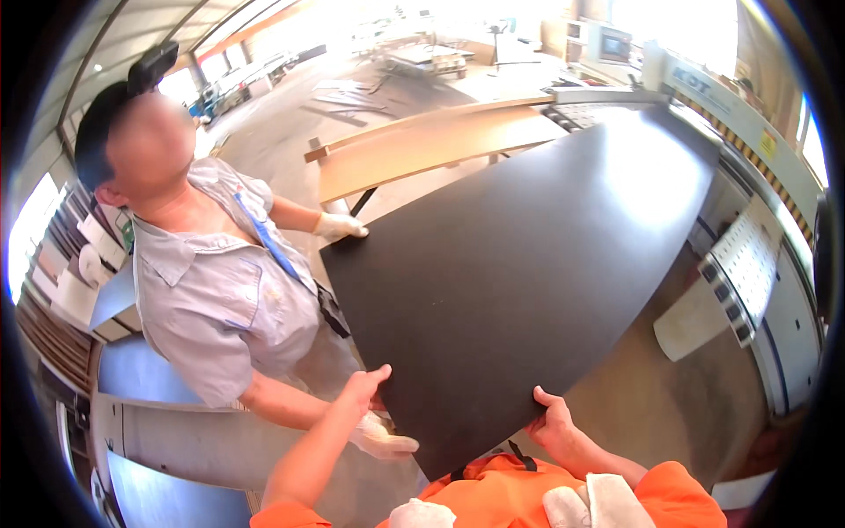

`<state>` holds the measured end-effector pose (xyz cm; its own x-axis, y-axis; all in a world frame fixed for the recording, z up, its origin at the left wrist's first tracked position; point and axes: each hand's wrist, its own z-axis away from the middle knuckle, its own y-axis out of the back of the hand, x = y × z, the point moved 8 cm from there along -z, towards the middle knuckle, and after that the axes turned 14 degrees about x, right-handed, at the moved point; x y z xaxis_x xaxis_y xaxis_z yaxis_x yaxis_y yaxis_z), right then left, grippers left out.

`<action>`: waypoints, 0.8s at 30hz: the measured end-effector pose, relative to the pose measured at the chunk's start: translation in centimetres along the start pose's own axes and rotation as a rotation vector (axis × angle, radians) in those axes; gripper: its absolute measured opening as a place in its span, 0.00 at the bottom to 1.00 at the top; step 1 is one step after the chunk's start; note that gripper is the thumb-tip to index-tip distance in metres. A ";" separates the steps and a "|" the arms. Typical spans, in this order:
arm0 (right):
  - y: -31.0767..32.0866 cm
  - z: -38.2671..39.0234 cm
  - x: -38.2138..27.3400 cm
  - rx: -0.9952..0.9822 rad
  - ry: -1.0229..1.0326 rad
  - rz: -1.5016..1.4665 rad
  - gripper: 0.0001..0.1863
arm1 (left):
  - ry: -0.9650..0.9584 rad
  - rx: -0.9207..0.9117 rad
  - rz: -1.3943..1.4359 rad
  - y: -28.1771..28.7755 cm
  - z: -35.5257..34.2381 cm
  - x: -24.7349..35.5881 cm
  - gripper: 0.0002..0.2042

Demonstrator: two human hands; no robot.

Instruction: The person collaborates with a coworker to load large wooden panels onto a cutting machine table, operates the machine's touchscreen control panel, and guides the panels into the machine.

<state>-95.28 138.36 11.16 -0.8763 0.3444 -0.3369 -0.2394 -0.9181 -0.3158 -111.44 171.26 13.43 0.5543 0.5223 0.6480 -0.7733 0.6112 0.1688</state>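
Head view: the large black panel [528, 264] slants across the middle, one short end near the wearer, its far end reaching over the front edge of the bed [588, 114] of a white machine [748, 119]. It looks borne partly by that bed and partly by people, though the contact underneath is hidden.

The wearer's left hand [365, 389] is clamped on the near short end, thumb uppermost. The right hand [552, 422] pinches the long edge nearest the body, thumb on top; the fingers beneath are out of sight. A co-worker [229, 282] has one gloved hand [341, 226] at the opposite corner of the short end and a second glove [383, 438] beside the wearer's left hand; how firmly that one grips, I cannot tell.

The step in hand seems to be supporting and lining up the panel at the machine. The next move probably calls for both people to hold the near end level and shift together, so that it does not twist.

Beyond the panel's far long edge stands a wooden board [440, 154]; right of the panel are a perforated table wing [748, 255] and a pale bin [691, 321].
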 end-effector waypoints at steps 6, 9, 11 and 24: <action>15.4 9.3 -2.1 0.083 0.116 0.037 0.12 | -0.006 0.040 0.102 -4.2 11.8 -12.4 0.15; 22.9 12.2 -3.0 0.041 0.195 0.039 0.10 | -0.037 0.022 0.148 -7.6 18.6 -16.9 0.14; 28.7 13.2 -2.9 0.073 0.220 -0.018 0.09 | -0.035 -0.003 0.186 -9.6 22.4 -21.3 0.14; 70.3 27.0 7.9 0.020 0.125 0.127 0.16 | 0.177 -0.166 0.230 -27.0 47.1 -54.0 0.13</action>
<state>-130.31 71.25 10.24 -0.8414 0.2459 -0.4812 -0.1392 -0.9590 -0.2467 -134.97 98.51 8.84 0.4271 0.7443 0.5134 -0.8317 0.5461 -0.0998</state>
